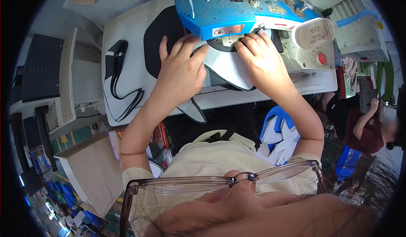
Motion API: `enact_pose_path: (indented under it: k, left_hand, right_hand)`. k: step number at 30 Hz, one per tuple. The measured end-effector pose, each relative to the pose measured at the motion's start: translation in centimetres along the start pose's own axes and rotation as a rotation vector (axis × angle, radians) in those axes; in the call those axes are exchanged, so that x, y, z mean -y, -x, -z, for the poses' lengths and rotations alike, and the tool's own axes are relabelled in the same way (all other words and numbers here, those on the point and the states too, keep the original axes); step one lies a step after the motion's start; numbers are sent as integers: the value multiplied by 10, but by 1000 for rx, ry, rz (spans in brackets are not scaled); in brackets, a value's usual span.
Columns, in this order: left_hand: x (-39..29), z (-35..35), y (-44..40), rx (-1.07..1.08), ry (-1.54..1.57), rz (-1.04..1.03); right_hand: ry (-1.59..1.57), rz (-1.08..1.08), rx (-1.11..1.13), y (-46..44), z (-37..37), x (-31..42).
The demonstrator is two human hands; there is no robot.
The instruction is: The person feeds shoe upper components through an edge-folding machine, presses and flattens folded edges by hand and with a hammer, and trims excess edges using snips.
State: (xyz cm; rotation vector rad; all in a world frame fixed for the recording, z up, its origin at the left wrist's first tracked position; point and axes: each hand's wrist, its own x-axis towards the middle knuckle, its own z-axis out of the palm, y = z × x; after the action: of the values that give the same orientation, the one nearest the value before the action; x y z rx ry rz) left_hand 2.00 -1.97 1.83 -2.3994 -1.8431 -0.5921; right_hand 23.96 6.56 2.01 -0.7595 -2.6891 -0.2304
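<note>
My left hand (182, 70) lies on the worktable with its fingers spread, over the edge of a black sheet piece (158, 38) and beside a white piece with dark edging (230, 67). Flat fingers of my right hand (267, 65) rest on the right side of that white piece, close to the metal plate (228, 41) under the blue machine (211, 10). Part of the white piece runs beneath the machine head, where its far end is hidden. A pointed pale flap (193, 111) hangs over the table's front edge below my left wrist.
Black strips (119, 70) lie at the table's left (137, 23). A translucent plastic container (313, 34) and a red button (322, 59) are on the machine's right. Beside my right elbow, a blue bin (266, 120) holds white pieces. Another person (366, 127) sits farther right.
</note>
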Motion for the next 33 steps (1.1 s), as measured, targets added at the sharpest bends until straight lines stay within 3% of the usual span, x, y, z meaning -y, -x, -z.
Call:
enact_pose_path:
  k: [17, 33]
  left_hand:
    - [-3, -11, -3, -77, -34, 41]
    - [4, -16, -5, -86, -18, 49]
  right_hand:
    - [-204, 27, -117, -18, -9, 22]
    - [-272, -223, -147, -6, -13, 19]
